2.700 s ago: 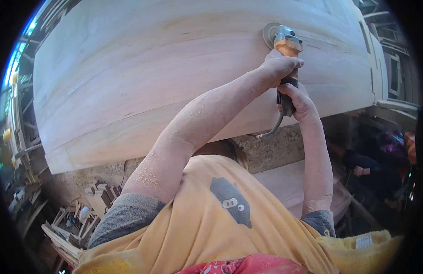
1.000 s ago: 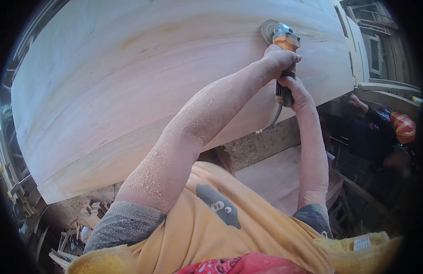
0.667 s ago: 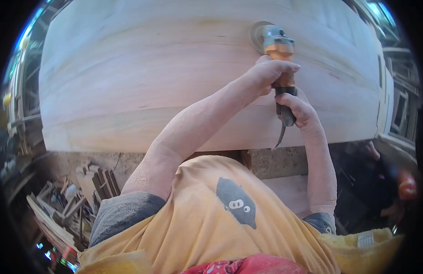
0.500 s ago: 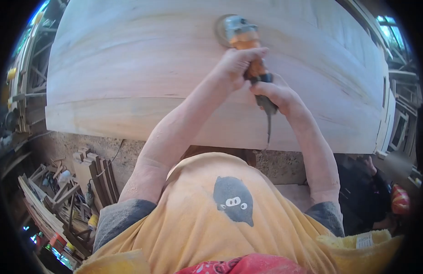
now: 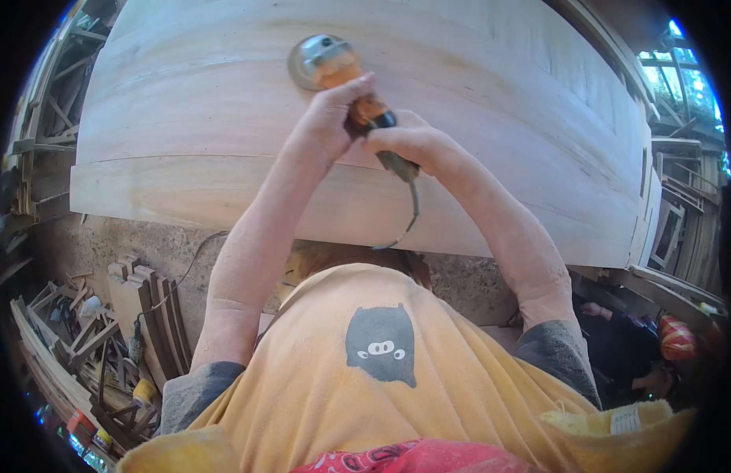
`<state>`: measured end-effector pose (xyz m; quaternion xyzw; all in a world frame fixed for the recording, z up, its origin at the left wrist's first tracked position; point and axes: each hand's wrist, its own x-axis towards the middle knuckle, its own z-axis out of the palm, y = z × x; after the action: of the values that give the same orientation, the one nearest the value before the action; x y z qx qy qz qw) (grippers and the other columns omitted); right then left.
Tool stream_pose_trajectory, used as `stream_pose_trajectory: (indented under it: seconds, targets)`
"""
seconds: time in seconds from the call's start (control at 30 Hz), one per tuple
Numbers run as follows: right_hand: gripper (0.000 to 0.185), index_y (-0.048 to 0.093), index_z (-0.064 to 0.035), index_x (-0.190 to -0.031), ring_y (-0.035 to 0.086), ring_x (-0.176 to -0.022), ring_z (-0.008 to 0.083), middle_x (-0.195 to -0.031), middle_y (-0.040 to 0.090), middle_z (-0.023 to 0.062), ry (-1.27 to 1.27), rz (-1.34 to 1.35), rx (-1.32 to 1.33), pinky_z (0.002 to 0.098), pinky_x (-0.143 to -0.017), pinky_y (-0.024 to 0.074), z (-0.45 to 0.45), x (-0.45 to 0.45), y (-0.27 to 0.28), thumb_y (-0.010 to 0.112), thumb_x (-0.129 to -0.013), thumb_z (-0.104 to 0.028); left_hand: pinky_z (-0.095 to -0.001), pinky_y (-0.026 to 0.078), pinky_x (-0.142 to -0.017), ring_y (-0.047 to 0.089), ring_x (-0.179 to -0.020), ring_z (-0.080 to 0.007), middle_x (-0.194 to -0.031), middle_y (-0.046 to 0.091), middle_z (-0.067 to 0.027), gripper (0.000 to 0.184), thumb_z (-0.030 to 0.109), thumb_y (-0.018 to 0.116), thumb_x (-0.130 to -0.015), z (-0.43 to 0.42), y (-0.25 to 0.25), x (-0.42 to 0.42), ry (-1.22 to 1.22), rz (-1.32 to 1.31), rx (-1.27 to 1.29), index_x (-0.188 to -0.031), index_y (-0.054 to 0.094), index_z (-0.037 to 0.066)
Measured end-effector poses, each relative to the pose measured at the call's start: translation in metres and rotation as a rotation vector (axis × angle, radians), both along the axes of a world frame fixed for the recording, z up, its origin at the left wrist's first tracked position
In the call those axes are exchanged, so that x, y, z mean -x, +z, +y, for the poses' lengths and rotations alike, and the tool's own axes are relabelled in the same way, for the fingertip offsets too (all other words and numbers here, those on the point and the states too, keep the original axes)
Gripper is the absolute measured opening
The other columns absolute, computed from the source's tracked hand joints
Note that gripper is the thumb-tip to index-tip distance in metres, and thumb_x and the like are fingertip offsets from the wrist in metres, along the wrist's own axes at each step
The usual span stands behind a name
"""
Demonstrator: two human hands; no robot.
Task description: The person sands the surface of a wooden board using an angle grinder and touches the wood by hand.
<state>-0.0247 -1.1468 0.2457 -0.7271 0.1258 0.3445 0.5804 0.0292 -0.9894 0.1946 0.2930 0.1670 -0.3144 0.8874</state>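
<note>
An orange angle grinder [image 5: 338,71] with a silver head and a round disc lies against a large pale wooden panel [image 5: 223,185]. My left hand [image 5: 334,114] is wrapped round the grinder's orange body, just behind its head. Farther back, my right hand [image 5: 409,140] grips the dark rear end of the tool. From the handle a dark power cord [image 5: 415,206] curves down over the panel's near edge. The disc's underside is hidden, and faint streaks of grain run across the wood around it.
Upright boards [image 5: 149,303] stand below the panel on the left, beside a heap of wood scraps [image 5: 62,331]. Another person [image 5: 618,339] in dark clothing is at the lower right. Stacked timber [image 5: 697,205] lines the right side.
Both my hands have moved left with the grinder across the panel. The cord now bends in a wider curve. The other person's hand at the right has lowered.
</note>
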Motion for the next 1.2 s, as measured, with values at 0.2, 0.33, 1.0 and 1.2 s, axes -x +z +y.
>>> stream_pose_trajectory:
  seconds: [0.2, 0.33, 1.0, 1.2]
  targets:
    - [0.039, 0.065, -0.0035, -0.102, 0.060, -0.066, 0.0142, -0.079, 0.061, 0.0041, -0.318, 0.070, 0.005, 0.0310, -0.057, 0.0494, -0.085, 0.070, 0.002, 0.077, -0.076, -0.030, -0.0413, 0.060, -0.080, 0.070, -0.083, -0.0222, -0.093, 0.067, -0.0067, 0.026, 0.018, 0.080, -0.092, -0.107, 0.000, 0.028, -0.341, -0.008, -0.031, -0.107, 0.061, 0.007]
    - [0.045, 0.062, -0.0044, -0.113, 0.059, -0.064, 0.0130, -0.081, 0.059, 0.0031, -0.561, 0.060, -0.020, 0.0300, -0.055, 0.0511, -0.151, 0.118, 0.010, 0.075, -0.079, -0.030, -0.0403, 0.059, -0.077, 0.068, -0.080, -0.0208, -0.091, 0.066, -0.0051, 0.028, 0.017, 0.081, -0.091, -0.203, 0.008, 0.052, -0.530, -0.012, -0.022, -0.108, 0.061, 0.006]
    - [0.033, 0.062, -0.0068, -0.107, 0.059, -0.065, 0.0117, -0.083, 0.060, 0.0001, -0.903, 0.007, 0.263, 0.0311, -0.052, 0.0505, -0.375, 0.197, 0.013, 0.076, -0.080, -0.021, -0.0422, 0.058, -0.070, 0.066, -0.082, -0.0228, -0.090, 0.066, -0.0106, 0.027, 0.012, 0.082, -0.088, -0.480, 0.022, 0.123, -0.747, 0.105, -0.018, -0.106, 0.064, 0.001]
    - [0.030, 0.066, -0.0054, -0.105, 0.060, -0.073, 0.0121, -0.085, 0.062, -0.0003, -0.885, 0.011, 0.330, 0.0303, -0.064, 0.0499, -0.351, 0.194, 0.005, 0.074, -0.078, -0.017, -0.0400, 0.060, -0.076, 0.069, -0.085, -0.0240, -0.099, 0.067, -0.0115, 0.028, 0.011, 0.077, -0.092, -0.453, 0.009, 0.127, -0.770, 0.026, 0.036, -0.112, 0.062, -0.001]
